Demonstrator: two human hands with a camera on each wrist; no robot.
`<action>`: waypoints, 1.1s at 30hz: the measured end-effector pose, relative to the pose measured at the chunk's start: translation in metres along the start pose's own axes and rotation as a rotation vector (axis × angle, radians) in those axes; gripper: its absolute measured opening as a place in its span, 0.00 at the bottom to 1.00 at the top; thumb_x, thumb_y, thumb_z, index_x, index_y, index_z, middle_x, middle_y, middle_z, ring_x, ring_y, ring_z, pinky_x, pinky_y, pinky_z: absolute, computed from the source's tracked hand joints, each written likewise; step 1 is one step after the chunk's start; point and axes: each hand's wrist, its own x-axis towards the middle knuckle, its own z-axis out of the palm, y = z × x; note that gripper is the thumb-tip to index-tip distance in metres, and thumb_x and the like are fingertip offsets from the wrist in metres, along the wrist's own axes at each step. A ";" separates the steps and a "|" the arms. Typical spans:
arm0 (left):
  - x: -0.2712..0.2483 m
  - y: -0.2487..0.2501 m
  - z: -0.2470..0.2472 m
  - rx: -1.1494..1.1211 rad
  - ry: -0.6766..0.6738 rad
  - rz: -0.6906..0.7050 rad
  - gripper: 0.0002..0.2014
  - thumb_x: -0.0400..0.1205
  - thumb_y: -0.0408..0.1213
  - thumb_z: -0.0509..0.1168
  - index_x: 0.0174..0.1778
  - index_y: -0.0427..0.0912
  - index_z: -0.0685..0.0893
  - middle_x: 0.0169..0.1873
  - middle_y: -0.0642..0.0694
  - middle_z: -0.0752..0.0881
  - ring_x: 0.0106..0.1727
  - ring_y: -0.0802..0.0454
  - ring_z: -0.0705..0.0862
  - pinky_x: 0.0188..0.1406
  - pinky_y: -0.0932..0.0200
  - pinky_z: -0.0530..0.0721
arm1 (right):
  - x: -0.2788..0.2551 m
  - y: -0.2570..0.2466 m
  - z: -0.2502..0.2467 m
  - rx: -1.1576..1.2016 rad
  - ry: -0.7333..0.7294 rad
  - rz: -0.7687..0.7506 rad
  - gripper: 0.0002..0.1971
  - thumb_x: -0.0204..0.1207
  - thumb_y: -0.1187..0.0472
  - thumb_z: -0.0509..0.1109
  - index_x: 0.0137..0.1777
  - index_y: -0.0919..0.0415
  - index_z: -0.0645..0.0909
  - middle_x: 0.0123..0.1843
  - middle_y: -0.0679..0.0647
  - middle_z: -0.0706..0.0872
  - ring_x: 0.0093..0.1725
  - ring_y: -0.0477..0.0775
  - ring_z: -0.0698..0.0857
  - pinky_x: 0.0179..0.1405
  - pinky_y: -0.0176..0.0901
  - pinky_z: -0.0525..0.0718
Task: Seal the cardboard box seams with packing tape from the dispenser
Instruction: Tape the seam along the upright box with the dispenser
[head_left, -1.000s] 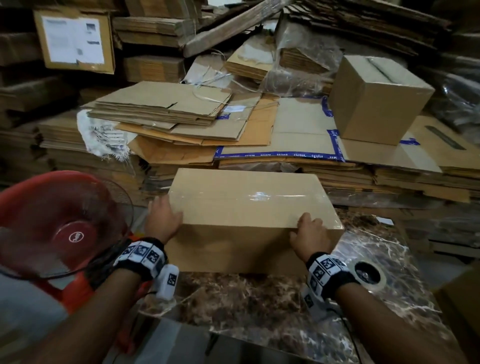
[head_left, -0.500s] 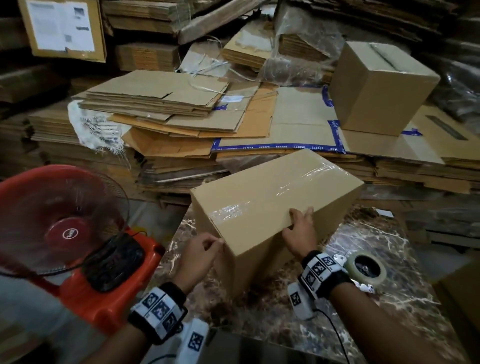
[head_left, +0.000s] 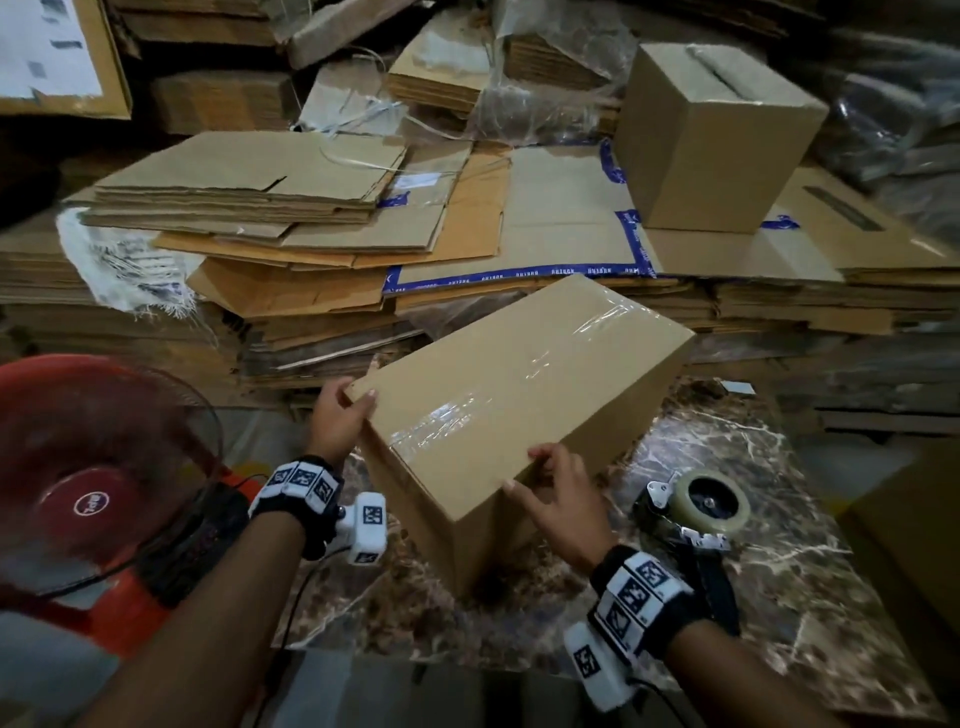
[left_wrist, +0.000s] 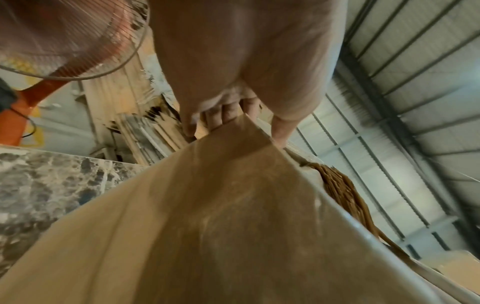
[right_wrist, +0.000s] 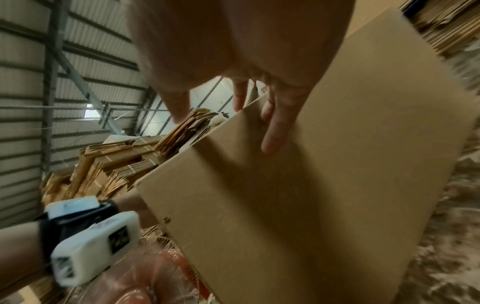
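Your left hand (head_left: 337, 423) has its grip curled round the far left corner of the cardboard box (head_left: 519, 384), thumb on top. Your right hand (head_left: 563, 499) has a spread, loose grip, with fingers laid on the near edge and the side of the box. The box sits between your two grips, turned so its long side runs from near-left to far-right, with one end lifted off the surface (head_left: 779, 566). Shiny packing tape (head_left: 524, 371) runs along its top. The tape dispenser (head_left: 698, 512) lies just right of your right grip, so that hand is nearer. You cannot see the underside of the box, so I cannot tell if the seams there are taped.
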 end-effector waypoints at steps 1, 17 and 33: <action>-0.006 -0.002 0.001 0.002 0.029 0.018 0.16 0.81 0.41 0.72 0.60 0.40 0.78 0.56 0.41 0.83 0.61 0.40 0.82 0.61 0.46 0.81 | -0.002 0.005 -0.003 0.035 -0.012 0.011 0.38 0.66 0.29 0.72 0.73 0.47 0.69 0.67 0.51 0.73 0.64 0.51 0.80 0.64 0.51 0.83; -0.181 0.018 0.075 0.274 -0.252 0.113 0.18 0.87 0.47 0.61 0.68 0.42 0.69 0.57 0.45 0.84 0.53 0.45 0.84 0.43 0.53 0.78 | -0.031 0.083 -0.088 0.748 0.212 0.488 0.20 0.88 0.48 0.55 0.44 0.53 0.86 0.39 0.47 0.90 0.42 0.45 0.85 0.40 0.42 0.83; -0.216 0.076 0.214 0.930 -0.320 0.578 0.30 0.84 0.62 0.49 0.72 0.42 0.72 0.73 0.36 0.73 0.78 0.38 0.68 0.74 0.36 0.70 | -0.037 0.225 -0.122 0.195 0.237 0.770 0.05 0.73 0.60 0.75 0.38 0.61 0.84 0.34 0.57 0.86 0.37 0.59 0.83 0.44 0.47 0.82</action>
